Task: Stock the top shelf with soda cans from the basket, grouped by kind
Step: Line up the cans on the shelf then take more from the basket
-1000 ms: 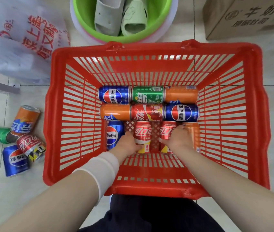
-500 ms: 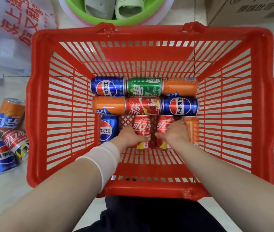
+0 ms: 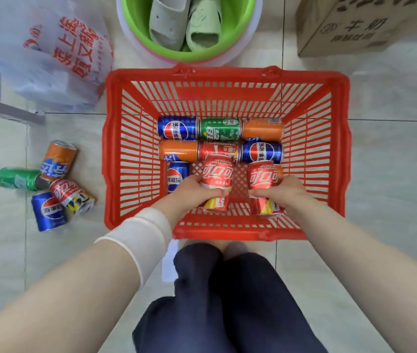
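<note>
Left grip (image 3: 189, 192): fingers curled round first red cola can (image 3: 217, 175). Right grip (image 3: 282, 193): curled round second red cola can (image 3: 263, 178). Both cans inside red basket (image 3: 227, 75), over mixed cans (image 3: 219, 128) lying on its bottom. Risk: smooth can may slip from one-handed hold, denting those beneath; low exit could snag the rim.

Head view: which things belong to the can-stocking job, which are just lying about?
Job: basket; left cola can, gripped by left hand; right cola can, gripped by right hand; other cans inside; probably the floor cans.
Lying about: plastic bag; green basin holding slippers; cardboard box.
</note>
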Available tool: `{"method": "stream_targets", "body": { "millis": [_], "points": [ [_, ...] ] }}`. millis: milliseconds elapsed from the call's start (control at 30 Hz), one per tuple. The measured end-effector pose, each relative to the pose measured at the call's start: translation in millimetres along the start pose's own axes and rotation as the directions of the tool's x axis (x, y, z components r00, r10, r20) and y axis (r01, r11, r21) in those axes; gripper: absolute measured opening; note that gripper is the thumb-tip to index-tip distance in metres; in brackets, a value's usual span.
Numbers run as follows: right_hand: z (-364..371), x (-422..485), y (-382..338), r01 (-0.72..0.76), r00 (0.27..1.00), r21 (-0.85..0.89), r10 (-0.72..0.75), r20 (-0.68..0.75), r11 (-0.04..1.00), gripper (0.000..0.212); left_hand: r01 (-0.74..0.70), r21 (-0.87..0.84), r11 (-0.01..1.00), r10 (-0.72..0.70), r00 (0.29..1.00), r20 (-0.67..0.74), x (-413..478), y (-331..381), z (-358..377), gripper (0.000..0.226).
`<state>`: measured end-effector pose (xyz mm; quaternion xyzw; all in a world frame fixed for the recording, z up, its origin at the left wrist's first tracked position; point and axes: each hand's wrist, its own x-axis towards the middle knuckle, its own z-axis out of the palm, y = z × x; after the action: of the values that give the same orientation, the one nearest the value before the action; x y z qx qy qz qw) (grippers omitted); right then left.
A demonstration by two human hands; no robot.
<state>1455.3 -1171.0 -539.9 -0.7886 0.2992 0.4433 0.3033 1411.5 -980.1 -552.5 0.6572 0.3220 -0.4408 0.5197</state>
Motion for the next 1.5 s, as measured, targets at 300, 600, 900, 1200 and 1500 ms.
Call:
{"method": "stream_targets", "body": {
  "millis": [300, 600, 900, 1200, 1500],
  "points": [
    [-62.1, -186.4, -10.9, 0.153, 0.978, 0.385, -0.195, 0.073, 0.91, 0.053, -0.062, -0.196, 0.979, 0.053, 0.997, -0.053, -186.3, 41.9, -6.3, 0.066],
    [-119.6, -364.9, -14.0, 0.204, 0.967, 0.51, -0.252, 0.026, 0.835, 0.064, -0.22, -0.255, 0.942, 0.199, 0.974, -0.108, -377.5, 73.1, -3.8, 0.061],
    [-128.6, -492.7, -13.4, 0.373, 0.91, 0.529, -0.413, -0.047, 0.762, 0.07, -0.397, -0.262, 0.879, 0.363, 0.916, -0.171, -507.9, 69.4, -20.5, 0.058],
    [-123.9, -588.9, -19.5, 0.488, 0.832, 0.547, -0.551, -0.057, 0.68, 0.066, -0.538, -0.365, 0.76, 0.46, 0.842, -0.283, -604.3, 47.4, -32.0, 0.059],
    [-143.7, -636.3, -5.2, 0.54, 0.744, 0.572, -0.668, 0.018, 0.618, 0.107, -0.621, -0.371, 0.69, 0.548, 0.784, -0.292, -651.9, 54.4, -6.7, 0.054]
  ]
}}
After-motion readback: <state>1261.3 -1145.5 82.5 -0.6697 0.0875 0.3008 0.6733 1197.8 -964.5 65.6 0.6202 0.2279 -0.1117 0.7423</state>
